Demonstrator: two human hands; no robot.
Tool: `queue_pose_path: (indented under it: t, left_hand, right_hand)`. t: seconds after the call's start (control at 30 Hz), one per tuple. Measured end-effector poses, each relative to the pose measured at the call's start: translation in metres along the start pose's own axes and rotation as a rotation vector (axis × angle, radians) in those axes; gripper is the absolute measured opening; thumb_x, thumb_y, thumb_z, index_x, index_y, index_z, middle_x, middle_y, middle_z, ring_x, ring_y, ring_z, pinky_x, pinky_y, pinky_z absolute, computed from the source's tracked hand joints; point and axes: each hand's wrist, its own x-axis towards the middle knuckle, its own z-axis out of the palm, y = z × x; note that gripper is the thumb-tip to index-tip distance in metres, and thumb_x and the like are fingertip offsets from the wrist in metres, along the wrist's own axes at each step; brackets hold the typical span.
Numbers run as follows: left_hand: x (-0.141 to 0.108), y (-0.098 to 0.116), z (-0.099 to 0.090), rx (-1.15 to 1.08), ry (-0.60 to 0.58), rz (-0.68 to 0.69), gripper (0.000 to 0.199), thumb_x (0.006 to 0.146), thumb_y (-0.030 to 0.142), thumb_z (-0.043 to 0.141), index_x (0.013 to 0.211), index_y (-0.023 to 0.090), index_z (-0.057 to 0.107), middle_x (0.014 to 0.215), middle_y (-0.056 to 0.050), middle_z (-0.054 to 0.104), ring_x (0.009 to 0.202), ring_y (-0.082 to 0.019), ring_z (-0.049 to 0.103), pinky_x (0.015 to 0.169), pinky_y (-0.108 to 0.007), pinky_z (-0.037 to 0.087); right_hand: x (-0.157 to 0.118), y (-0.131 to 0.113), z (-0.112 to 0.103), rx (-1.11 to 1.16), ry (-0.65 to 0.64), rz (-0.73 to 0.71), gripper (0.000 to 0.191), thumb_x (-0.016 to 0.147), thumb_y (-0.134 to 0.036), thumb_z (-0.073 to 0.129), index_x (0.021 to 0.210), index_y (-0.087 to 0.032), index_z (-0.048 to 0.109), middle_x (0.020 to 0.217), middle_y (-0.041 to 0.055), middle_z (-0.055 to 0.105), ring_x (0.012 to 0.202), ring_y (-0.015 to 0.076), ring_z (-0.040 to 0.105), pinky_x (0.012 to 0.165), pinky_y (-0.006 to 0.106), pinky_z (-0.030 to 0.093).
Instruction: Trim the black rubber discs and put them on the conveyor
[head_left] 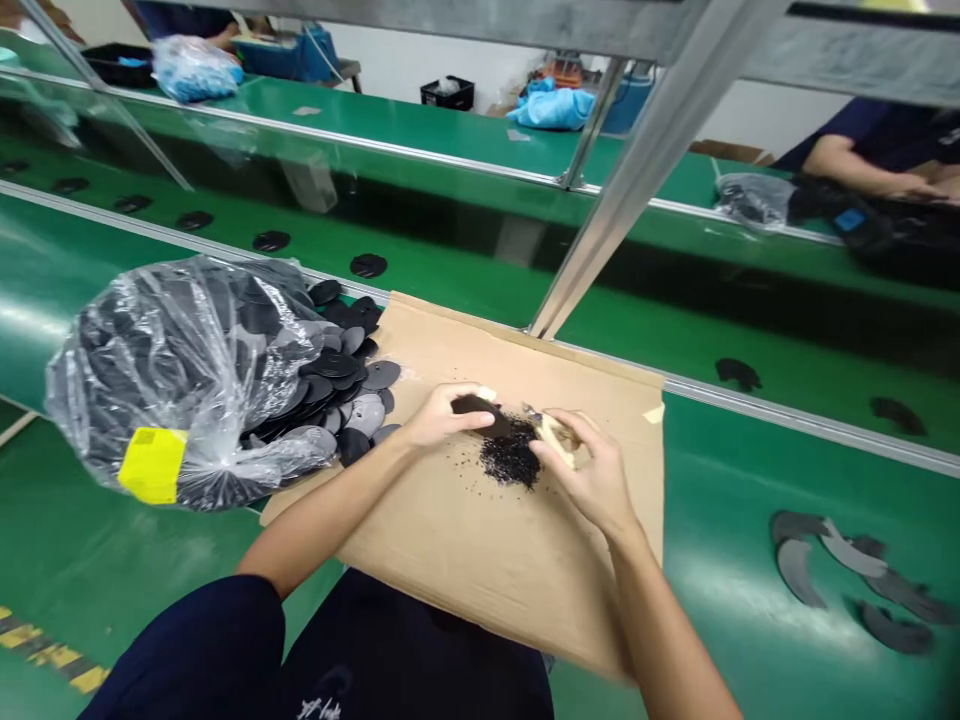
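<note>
My left hand point(442, 416) grips a dark, fuzzy-edged piece point(472, 407) just above a sheet of brown cardboard point(480, 560). My right hand point(589, 475) is close beside it, holding a small hand tool point(553, 435) with a cream grip and a metal tip against that piece. Below both hands lies a heap of black crumbs point(510, 455) on the cardboard. Left of my left hand, loose black discs point(352, 385) spill from a clear plastic bag point(180, 385) that is full of similar discs and carries a yellow label point(152, 465).
The cardboard lies on a green conveyor bench point(739, 470) with an aluminium edge rail. Dark curved scraps point(847, 570) lie to its right. An aluminium post point(637, 180) rises beyond it. A co-worker's arm point(862, 165) works at a further green bench, with blue bags behind.
</note>
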Motion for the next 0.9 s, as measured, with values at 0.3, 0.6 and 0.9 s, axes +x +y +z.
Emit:
queue_pose_path:
  t: [0.3, 0.6, 0.9]
  left_hand:
    - [-0.012, 0.003, 0.006, -0.032, -0.020, -0.003, 0.050, 0.064, 0.055, 0.092, 0.090, 0.013, 0.081, 0.095, -0.011, 0.081, 0.089, -0.023, 0.077, 0.087, -0.036, 0.062]
    - [-0.016, 0.001, 0.005, -0.062, -0.010, 0.014, 0.043, 0.065, 0.046, 0.095, 0.092, 0.014, 0.083, 0.095, -0.011, 0.082, 0.087, -0.022, 0.078, 0.085, -0.033, 0.063]
    - [-0.018, -0.004, 0.006, -0.048, -0.004, -0.054, 0.048, 0.062, 0.053, 0.094, 0.088, 0.014, 0.083, 0.088, -0.009, 0.081, 0.080, -0.020, 0.076, 0.076, -0.029, 0.062]
  right_hand:
    - [-0.003, -0.003, 0.003, -0.071, -0.070, -0.199, 0.035, 0.091, -0.035, 0.072, 0.124, -0.023, 0.068, 0.108, 0.0116, 0.074, 0.095, 0.0258, 0.069, 0.084, 0.043, 0.058]
    - [-0.002, -0.004, 0.000, 0.044, -0.110, -0.168, 0.031, 0.090, -0.029, 0.074, 0.121, -0.023, 0.072, 0.106, 0.0087, 0.075, 0.091, 0.0220, 0.071, 0.082, 0.038, 0.060]
    - [-0.005, -0.001, 0.001, 0.007, -0.103, -0.216, 0.030, 0.092, -0.023, 0.073, 0.122, -0.023, 0.072, 0.103, 0.0080, 0.077, 0.087, 0.0213, 0.073, 0.076, 0.036, 0.060]
